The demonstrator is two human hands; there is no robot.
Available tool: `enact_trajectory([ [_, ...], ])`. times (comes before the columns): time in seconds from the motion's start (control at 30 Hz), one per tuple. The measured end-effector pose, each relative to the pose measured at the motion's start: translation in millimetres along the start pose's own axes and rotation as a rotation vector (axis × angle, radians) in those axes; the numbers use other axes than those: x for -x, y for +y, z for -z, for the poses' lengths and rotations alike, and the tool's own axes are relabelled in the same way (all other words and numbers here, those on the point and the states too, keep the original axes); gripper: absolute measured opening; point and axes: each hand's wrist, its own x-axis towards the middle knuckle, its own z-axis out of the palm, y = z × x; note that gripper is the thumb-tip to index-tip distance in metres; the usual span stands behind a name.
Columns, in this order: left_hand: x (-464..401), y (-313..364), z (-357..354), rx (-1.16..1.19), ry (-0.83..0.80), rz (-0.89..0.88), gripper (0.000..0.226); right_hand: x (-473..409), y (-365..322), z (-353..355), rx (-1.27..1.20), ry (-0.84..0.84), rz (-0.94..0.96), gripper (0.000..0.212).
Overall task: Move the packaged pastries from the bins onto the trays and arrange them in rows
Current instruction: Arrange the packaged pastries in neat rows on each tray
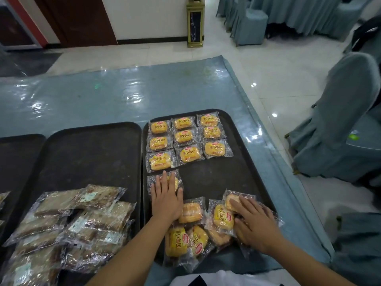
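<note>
Both hands flat on wrapped yellow pastries on the right tray.

The left hand (166,198) lies released, fingers straight, pressing a packaged pastry (162,181) against the left rim of the right tray (245,166), directly under the nine-pack block of arranged pastries (186,139) that fills the tray's far left part in three rows of three. The right hand (254,221), also flat and grasping nothing, rests on the loose heap of pastries (198,230) crowding the tray's near edge, its fingertips on the pack nearest the right rim. Bare tray floor lies open between the two hands and along the right side beside the block. The middle tray (90,153) is bare in its far half, with brown wrapped bars (68,230) piled at its near end. Trays sit edge to edge on the plastic-covered worktop (82,96).
</note>
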Motion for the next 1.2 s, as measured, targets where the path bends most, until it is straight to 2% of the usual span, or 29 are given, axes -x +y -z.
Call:
enact_trajectory([
  [0.2,-14.0,-8.2,1.7,0.021,0.053,-0.036,0.062,-1.1,1.8,-7.5,-0.027,0.037,0.005,0.044],
  [0.3,-15.5,-10.9,-1.0,0.027,0.065,-0.049,0.062,-0.8,4.0,-8.0,-0.052,0.027,0.01,0.057],
  [0.43,-14.8,-11.8,3.1,0.029,0.05,-0.053,0.063,-0.9,3.3,-0.4,-0.091,0.01,0.011,0.05],
  [0.5,-11.9,-7.2,11.7,0.064,0.052,-0.062,0.064,-1.9,3.7,6.3,-0.182,0.026,0.005,0.053],
  [0.63,7.4,12.1,36.2,0.284,0.06,-0.091,0.066,-4.9,14.6,26.1,-0.278,0.142,-0.047,0.056],
  [0.73,39.2,28.6,48.3,0.598,-0.084,-0.093,0.065,-6.7,22.7,33.8,-0.243,0.179,-0.005,0.056],
  [0.77,50.8,32.7,47.3,0.625,-0.14,-0.104,0.063,-7.3,22.1,34.2,-0.204,0.149,0.022,0.055],
  [0.87,76.9,38.9,29.5,0.406,-0.275,-0.143,0.061,-10.7,14.1,29.3,-0.069,0.039,0.066,0.053],
  [0.97,88.0,38.8,11.2,0.143,-0.314,-0.147,0.061,-16.4,6.7,28.0,0.007,0.082,0.066,0.046],
  [1.07,93.5,38.7,9.0,0.115,-0.296,-0.148,0.056,-20.6,4.9,29.7,0.053,0.105,0.085,0.043],
  [1.2,93.7,38.0,11.2,0.088,-0.291,-0.152,0.055,-26.9,11.4,38.4,0.128,0.16,0.2,0.036],
])
